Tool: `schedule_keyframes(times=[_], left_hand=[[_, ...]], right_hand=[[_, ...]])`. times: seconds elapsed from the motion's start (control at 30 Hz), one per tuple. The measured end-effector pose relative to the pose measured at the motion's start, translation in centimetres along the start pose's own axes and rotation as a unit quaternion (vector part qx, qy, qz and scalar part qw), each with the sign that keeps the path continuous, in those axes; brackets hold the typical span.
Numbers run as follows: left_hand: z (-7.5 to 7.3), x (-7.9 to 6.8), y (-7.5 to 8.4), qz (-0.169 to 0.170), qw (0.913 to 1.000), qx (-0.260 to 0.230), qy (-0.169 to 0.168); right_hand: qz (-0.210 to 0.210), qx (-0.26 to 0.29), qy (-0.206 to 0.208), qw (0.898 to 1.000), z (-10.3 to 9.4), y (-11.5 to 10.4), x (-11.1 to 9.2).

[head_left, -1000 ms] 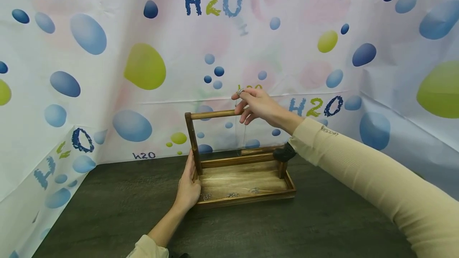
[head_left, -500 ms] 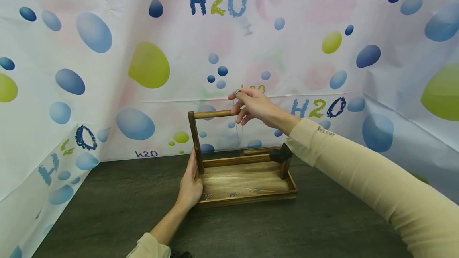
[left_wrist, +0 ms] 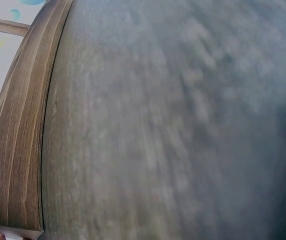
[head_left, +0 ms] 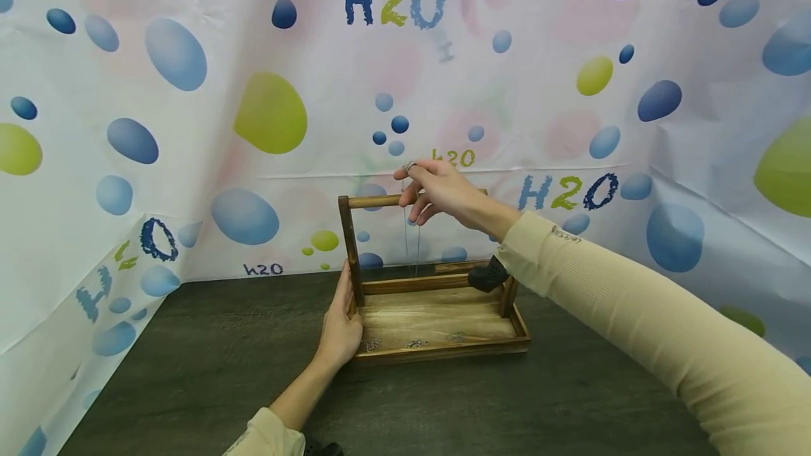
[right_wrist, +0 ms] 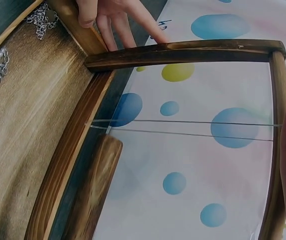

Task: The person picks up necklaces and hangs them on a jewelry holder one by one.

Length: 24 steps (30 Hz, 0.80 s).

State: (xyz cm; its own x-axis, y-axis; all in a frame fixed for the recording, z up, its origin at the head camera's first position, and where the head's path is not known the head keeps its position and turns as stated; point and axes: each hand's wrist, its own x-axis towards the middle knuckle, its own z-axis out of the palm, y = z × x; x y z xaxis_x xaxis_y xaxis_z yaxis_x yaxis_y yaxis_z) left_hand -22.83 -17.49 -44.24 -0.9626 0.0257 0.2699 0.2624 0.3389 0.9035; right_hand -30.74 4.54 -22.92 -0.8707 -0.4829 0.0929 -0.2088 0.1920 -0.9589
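A wooden caddy (head_left: 443, 312) with a tall handle stands on the table. My left hand (head_left: 343, 333) steadies its left end, straight fingers along the outside and thumb near the end wall's top. In the right wrist view, those left fingers (right_wrist: 117, 22) touch the upright post. Above the handle bar (head_left: 375, 200), my right hand (head_left: 441, 190) pinches a thin silver chain between thumb and index finger. Two strands of that chain (right_wrist: 193, 121) hang past the bar down to the caddy's back wall. Small heaps of silver chain (right_wrist: 44, 20) lie inside the tray.
Behind the caddy lies a wooden piece (head_left: 457, 267). A dark table (head_left: 215, 371) spreads around, backed by a printed sheet (head_left: 355, 55). A black wrist camera (head_left: 488, 274) hangs beneath the right wrist, in front of the right post.
My right hand has moved left along the bar with the chain, the strands shifting with it. The left hand keeps its place on the caddy; the head view has shifted slightly.
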Motion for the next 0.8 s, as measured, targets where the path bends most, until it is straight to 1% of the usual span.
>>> schedule_keyframes(times=[0.17,0.33,0.47,0.7,0.8], left_hand=[[0.0,0.0,-0.1,-0.003,1.0000,-0.001,0.000],[0.0,0.0,-0.2,-0.005,0.9999,0.009,0.001],[0.0,0.0,-0.3,0.001,1.0000,0.008,0.003],[0.0,0.1,-0.5,-0.001,1.0000,0.006,0.002],[0.0,0.1,-0.4,0.003,1.0000,0.006,0.002]], right_hand=[[-0.001,0.002,-0.002,1.000,0.4,-0.1,0.1],[-0.004,0.006,-0.006,1.000,1.0,-0.2,0.3],[-0.005,0.013,-0.011,1.000,1.5,-0.3,0.5],[-0.007,0.014,-0.019,1.000,2.2,-0.3,0.9],[-0.008,0.015,-0.020,1.000,2.4,-0.2,1.0]])
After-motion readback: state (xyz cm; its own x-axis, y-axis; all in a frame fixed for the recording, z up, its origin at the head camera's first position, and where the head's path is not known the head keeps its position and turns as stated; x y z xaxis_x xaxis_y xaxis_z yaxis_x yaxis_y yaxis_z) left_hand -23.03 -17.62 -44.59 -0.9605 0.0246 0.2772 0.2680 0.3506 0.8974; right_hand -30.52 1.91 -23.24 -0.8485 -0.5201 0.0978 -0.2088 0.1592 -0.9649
